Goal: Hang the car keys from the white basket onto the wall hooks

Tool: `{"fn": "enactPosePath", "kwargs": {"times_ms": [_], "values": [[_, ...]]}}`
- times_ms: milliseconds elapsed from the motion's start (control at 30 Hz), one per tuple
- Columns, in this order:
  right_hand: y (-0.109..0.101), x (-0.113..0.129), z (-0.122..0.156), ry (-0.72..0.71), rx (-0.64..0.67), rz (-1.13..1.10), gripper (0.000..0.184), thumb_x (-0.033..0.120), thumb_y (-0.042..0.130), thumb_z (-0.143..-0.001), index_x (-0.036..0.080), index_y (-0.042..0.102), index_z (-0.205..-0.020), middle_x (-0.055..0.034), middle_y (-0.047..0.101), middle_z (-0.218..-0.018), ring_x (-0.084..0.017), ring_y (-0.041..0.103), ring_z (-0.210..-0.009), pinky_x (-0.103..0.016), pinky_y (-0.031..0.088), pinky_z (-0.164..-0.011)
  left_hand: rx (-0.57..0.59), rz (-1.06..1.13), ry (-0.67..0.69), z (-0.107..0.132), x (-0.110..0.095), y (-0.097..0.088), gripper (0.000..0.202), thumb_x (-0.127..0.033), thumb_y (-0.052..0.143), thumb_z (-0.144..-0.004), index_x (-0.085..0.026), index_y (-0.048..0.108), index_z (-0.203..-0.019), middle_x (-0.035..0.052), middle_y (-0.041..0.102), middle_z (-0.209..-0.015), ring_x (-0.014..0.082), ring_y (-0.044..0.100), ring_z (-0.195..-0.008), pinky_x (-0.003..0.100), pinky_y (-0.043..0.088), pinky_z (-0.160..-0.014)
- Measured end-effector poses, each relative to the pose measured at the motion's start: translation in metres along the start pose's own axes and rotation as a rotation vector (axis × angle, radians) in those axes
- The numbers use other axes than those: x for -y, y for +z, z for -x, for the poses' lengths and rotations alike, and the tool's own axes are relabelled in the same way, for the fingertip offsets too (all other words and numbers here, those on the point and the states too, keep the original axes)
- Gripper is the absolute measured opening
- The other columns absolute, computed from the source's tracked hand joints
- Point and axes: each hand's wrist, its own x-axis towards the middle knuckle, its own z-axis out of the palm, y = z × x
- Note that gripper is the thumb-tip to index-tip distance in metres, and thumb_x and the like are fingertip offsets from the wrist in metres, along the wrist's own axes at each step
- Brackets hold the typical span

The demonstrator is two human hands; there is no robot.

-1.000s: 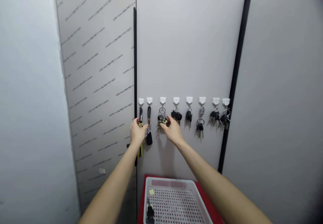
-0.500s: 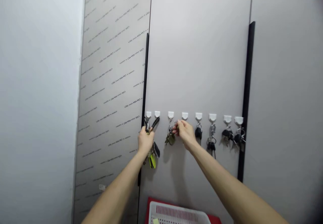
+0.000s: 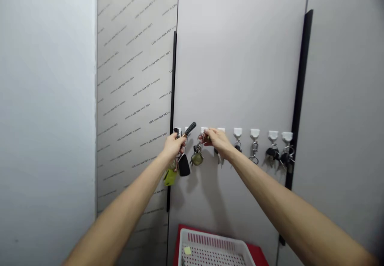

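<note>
My left hand (image 3: 172,145) is closed around a bunch of keys (image 3: 184,165) near the two leftmost hooks. A black braided strap (image 3: 191,128) sticks up from the grip; a black fob and a yellow-green tag (image 3: 169,177) dangle below. My right hand (image 3: 218,141) is at the third white hook (image 3: 204,130), fingers pinched on the ring of a second key bunch (image 3: 197,157) with an olive-gold rounded piece. My fingers partly hide the ring and hook, so whether it still hangs there I cannot tell. Behind my right hand, more keys (image 3: 221,157) hang partly hidden.
White hooks line the grey cabinet door (image 3: 240,58), several with keys (image 3: 272,154) to the right. Long black handles (image 3: 301,90) run along the door edges. Below, a white perforated basket (image 3: 216,242) with a yellow note (image 3: 187,251) rests on something red (image 3: 257,254).
My right hand has moved left and up to the ring at the third hook. The left hand's bunch has turned, its black strap now pointing up to the right. The view has shifted slightly.
</note>
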Motion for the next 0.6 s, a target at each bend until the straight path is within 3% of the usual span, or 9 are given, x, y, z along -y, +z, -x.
{"fn": "enactPosePath", "kwargs": {"times_ms": [133,333,467,600], "values": [[0.002,-0.030,0.036,0.090,0.211,0.068,0.015,0.023,0.036,-0.062,0.014,0.039,-0.049,0.0008,0.050,-0.049,-0.006,0.044,-0.043,-0.018,0.033,-0.044,0.080,0.051,-0.173,0.036,0.043,0.023,0.005,-0.013,0.041,-0.058,-0.015,0.039,-0.062,-0.0071,0.040,-0.044,0.0018,0.034,-0.030,0.013,0.023,-0.030],[-0.005,-0.113,0.099,0.249,0.389,0.316,0.016,0.016,0.033,-0.059,0.013,0.040,-0.044,0.0037,0.039,-0.041,-0.004,0.034,-0.039,-0.016,0.025,-0.039,0.279,-0.015,-0.308,0.092,0.125,0.065,0.021,-0.004,0.038,-0.055,-0.013,0.043,-0.073,-0.0041,0.047,-0.056,0.0049,0.042,-0.044,0.016,0.034,-0.041],[-0.014,-0.157,0.130,0.411,0.472,0.391,0.016,0.017,0.033,-0.059,0.014,0.039,-0.044,0.0050,0.031,-0.039,-0.003,0.026,-0.035,-0.016,0.019,-0.035,0.370,-0.365,-0.306,0.120,0.164,0.078,0.022,-0.008,0.040,-0.056,-0.014,0.048,-0.076,0.0009,0.055,-0.069,0.0105,0.049,-0.061,0.019,0.036,-0.054],[-0.017,-0.184,0.154,0.457,0.484,0.437,0.019,0.021,0.034,-0.061,0.014,0.036,-0.043,0.0050,0.028,-0.039,-0.003,0.024,-0.036,-0.016,0.017,-0.034,0.431,-0.790,-0.235,0.137,0.177,0.085,0.023,-0.014,0.038,-0.060,-0.018,0.051,-0.079,0.0048,0.058,-0.080,0.0175,0.050,-0.076,0.026,0.036,-0.063]]}}
